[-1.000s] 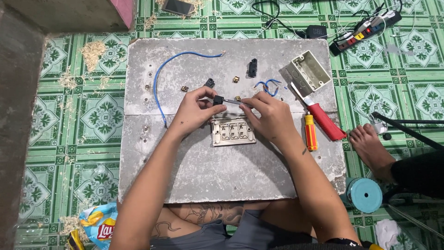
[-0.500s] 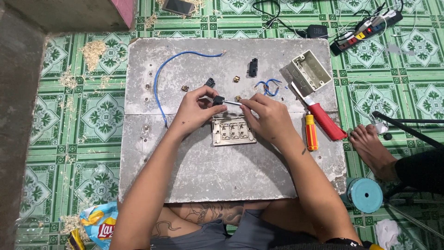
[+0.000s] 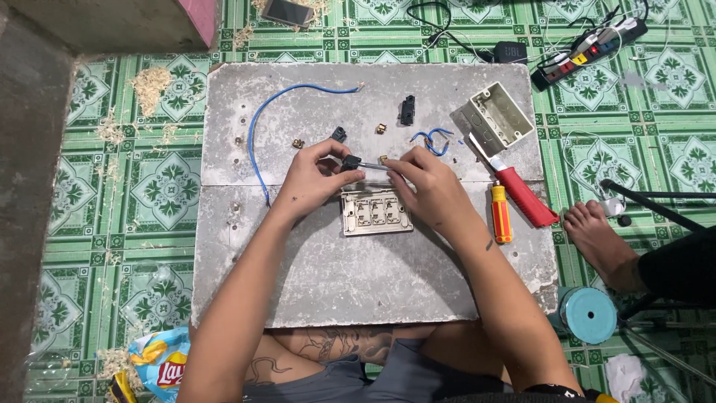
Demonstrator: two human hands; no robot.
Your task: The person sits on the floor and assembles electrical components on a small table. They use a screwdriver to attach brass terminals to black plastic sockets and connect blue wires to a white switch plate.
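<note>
Left hand [image 3: 313,177]: fingers pinched around a small black plastic switch module [image 3: 350,161], held just above the grey slab worktop [image 3: 298,269].
Right hand [image 3: 425,183]: fingertips closed on a thin metal screwdriver shaft [image 3: 375,167], tip meeting the black module.
Below the hands: beige three-gang switch plate [image 3: 377,211], lying flat on the worktop, between both wrists.
Left of centre: long blue insulated wire [image 3: 268,119], curving across the slab.
Upper middle: second black module [image 3: 407,109], small brass fittings [image 3: 381,128] and short coiled blue wire [image 3: 431,139], lying apart.
Right side: pale plastic junction box [image 3: 496,116], red-handled utility knife [image 3: 518,188], orange-handled screwdriver [image 3: 501,213] beside it.
Floor: green patterned tiles [image 3: 112,201] strewn with sawdust; another person's bare foot [image 3: 600,239] near the slab's right edge.
</note>
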